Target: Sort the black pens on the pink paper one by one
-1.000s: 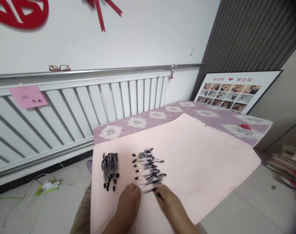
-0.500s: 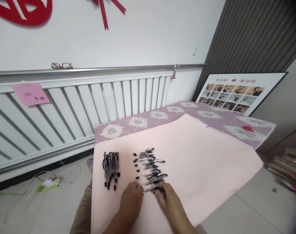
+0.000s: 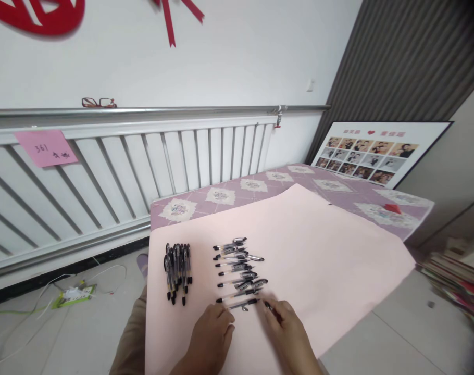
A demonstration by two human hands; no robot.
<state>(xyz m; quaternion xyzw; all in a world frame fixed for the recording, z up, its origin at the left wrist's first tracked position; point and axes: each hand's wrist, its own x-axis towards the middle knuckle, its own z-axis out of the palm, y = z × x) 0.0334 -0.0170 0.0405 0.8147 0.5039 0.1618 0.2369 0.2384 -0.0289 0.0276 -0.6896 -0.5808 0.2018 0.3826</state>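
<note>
My left hand [image 3: 211, 333] is closed on the left end of a clear-barrelled pen [image 3: 242, 303], which lies sideways on the pink paper [image 3: 331, 260]. Just off that pen's right end, my right hand [image 3: 287, 328] pinches a short black piece [image 3: 275, 312] that looks like a pen cap, partly hidden by the fingers. A small silver-clipped piece [image 3: 245, 308] lies against the near side of the pen. Beyond my hands, several more pens [image 3: 237, 267] lie crosswise in a column, with silver-clipped parts among them. To the left rests a bunch of black-ended pens [image 3: 177, 271], lying lengthwise.
Under the paper is a table with a purple patterned cloth [image 3: 252, 184]. Behind it stands a white radiator [image 3: 190, 159]. A photo board [image 3: 377, 151] leans at the far right, near a small red item [image 3: 393, 208]. A power strip [image 3: 73, 296] lies on the floor.
My right hand has moved right, away from the pen, with the black piece between its fingers. A gap now shows at the pen's right end. My left hand has stayed nearly in place.
</note>
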